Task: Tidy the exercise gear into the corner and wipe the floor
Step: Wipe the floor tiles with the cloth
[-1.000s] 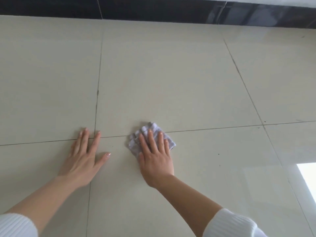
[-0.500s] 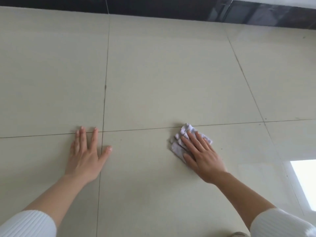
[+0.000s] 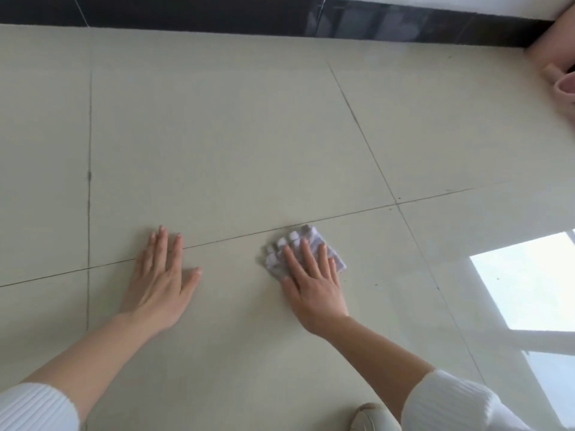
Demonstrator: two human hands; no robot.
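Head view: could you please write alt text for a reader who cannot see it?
A person's right hand presses a pale crumpled cloth on a cream tiled floor, fingers straight. The left hand rests flat on the floor beside it. A pink rolled item lies at the far right by the dark skirting.

1 cloth. 2 hands: right hand on cloth, left hand left of cloth. 1 pink roll far up-right of cloth. 1 shoe below cloth.
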